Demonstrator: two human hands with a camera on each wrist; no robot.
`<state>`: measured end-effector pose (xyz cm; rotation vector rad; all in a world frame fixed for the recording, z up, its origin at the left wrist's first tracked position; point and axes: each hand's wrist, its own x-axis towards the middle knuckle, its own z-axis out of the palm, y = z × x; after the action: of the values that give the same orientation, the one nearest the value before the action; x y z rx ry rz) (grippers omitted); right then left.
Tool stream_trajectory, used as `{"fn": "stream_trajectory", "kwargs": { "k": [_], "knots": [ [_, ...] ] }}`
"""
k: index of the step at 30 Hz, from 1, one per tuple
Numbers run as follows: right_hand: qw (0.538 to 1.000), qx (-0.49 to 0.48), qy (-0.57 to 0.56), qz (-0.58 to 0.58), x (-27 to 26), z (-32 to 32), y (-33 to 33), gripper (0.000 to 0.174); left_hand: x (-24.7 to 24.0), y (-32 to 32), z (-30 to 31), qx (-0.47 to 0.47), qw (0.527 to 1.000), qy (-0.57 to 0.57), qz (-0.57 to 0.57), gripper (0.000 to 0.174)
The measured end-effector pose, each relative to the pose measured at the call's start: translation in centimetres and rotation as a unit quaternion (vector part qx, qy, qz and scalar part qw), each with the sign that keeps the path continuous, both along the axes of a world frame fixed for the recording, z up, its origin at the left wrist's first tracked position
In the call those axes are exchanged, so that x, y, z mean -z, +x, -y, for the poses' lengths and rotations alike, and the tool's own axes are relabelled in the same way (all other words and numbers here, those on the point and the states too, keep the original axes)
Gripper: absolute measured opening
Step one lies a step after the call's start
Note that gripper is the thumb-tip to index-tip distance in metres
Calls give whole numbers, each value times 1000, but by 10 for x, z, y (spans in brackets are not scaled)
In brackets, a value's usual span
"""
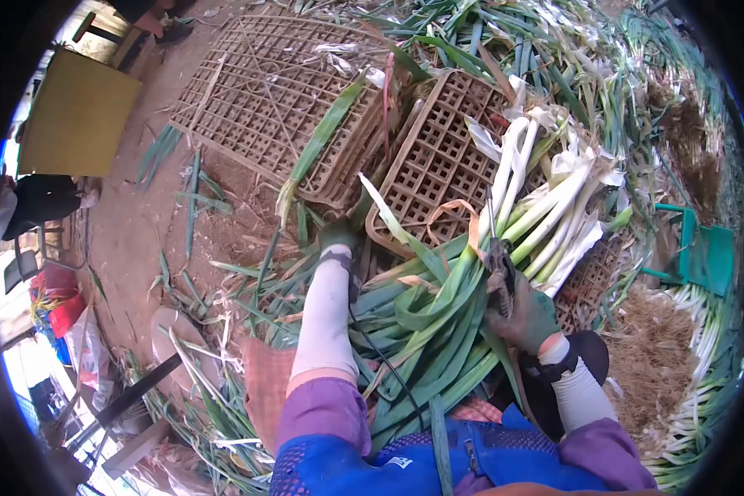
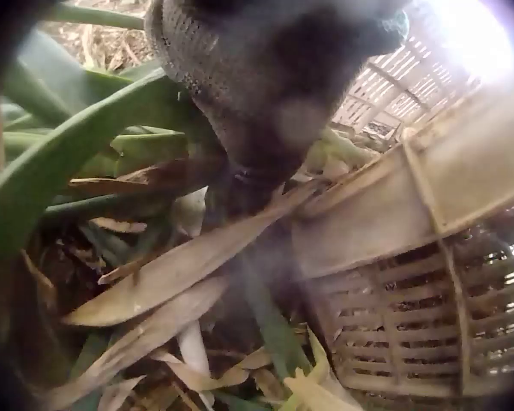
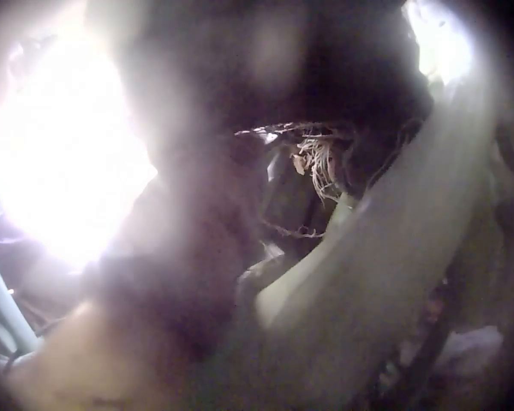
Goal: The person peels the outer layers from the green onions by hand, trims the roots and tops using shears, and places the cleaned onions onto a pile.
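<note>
My gloved right hand point(image 1: 527, 314) grips a dark hand tool point(image 1: 498, 260) with a slim pointed tip, over a bundle of leeks. The white stalks point(image 1: 558, 202) point up and right; their green leaves point(image 1: 438, 331) spread across my lap. In the right wrist view a pale stalk point(image 3: 368, 248) runs close beside the dark, blurred hand. My gloved left hand point(image 1: 339, 236) reaches down beside a crate point(image 1: 438, 157). The left wrist view has that glove point(image 2: 265, 94) above dry leaves point(image 2: 188, 265), next to the crate wall point(image 2: 394, 325); its fingertips are hidden, so I cannot tell whether they hold anything.
Stacked brown plastic crates point(image 1: 264, 99) stand ahead on the left. Loose leeks and leaves point(image 1: 537, 41) pile up at the back right. A green plastic stool point(image 1: 707, 256) is at the right, by a rooty heap of leeks point(image 1: 653, 355). Leaf scraps litter the dirt floor point(image 1: 132, 223).
</note>
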<state>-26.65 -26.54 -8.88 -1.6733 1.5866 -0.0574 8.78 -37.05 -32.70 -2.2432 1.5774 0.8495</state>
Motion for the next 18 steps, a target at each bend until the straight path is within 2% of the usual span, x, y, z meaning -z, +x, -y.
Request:
{"fn": "stream_trajectory", "kwargs": {
  "k": [2,3,4,6,8,9,10,11,13,14,15,18],
  "knots": [
    [998,0,-62,23,10,-6,-4,69,-7,21,11,44,998,-20,32,47],
    [995,1,-94,33,11,-8,-6,67,-13,34,19,21,999,-30,25,46],
    [998,-10,-50,-41,3,-6,-5,69,-20,42,22,-2,999,-38,17,45],
    [998,-3,-35,-58,7,-11,-9,71,-92,44,28,82,996,20,32,46],
    [998,4,-35,-50,8,-14,-13,73,-156,44,17,98,994,-32,25,55],
    [999,6,-26,-45,6,-13,-14,73,-178,51,16,127,989,-43,63,53],
    [999,11,-14,-39,4,-16,-15,74,-202,61,14,118,988,-68,67,48],
    [998,13,-43,-39,8,-19,-16,72,-250,57,4,90,990,-102,46,52],
    [999,29,-46,-1,3,-21,-18,68,-302,64,1,118,976,-164,84,51],
    [998,36,-44,17,1,-24,-19,67,-332,59,1,107,977,-175,63,52],
    [997,47,-65,24,2,-28,-19,60,-355,55,0,135,969,-197,62,50],
    [990,62,-43,117,-7,-38,-19,51,-406,19,-12,100,958,-202,-178,45]
  ]
}}
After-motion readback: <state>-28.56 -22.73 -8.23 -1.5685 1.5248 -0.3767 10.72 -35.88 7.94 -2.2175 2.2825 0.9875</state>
